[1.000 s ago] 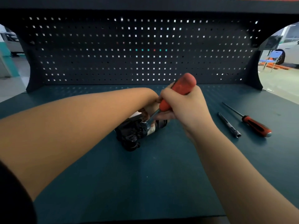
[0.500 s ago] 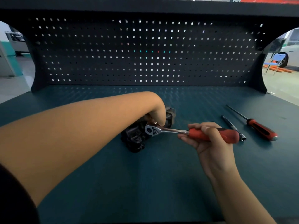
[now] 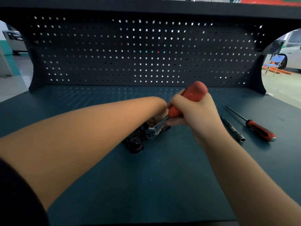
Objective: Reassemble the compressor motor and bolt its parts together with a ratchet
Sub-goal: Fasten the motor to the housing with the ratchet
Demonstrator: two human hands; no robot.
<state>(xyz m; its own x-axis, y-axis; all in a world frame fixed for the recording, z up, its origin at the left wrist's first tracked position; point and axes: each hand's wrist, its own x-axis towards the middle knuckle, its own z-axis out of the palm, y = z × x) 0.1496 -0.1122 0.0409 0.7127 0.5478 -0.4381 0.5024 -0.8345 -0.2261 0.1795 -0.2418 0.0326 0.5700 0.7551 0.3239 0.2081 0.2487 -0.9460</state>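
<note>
The left hand point(image 3: 160, 112) bends down over the black compressor motor point(image 3: 136, 141), which sits on the dark teal table point(image 3: 146, 185) directly beneath it. Its fingers are hidden, so I cannot tell whether they grip the housing. The red-handled steel ratchet point(image 3: 187, 98), low and out to the right half a second ago, now stands swung back up toward the pegboard, with its head on the motor. The right hand point(image 3: 197, 113) clenches that handle. I judge this a fresh tightening stroke, the bolt not yet snug. Right of that hand lie a slim steel extension bar point(image 3: 232, 129) and a red-and-black screwdriver point(image 3: 260, 130).
</note>
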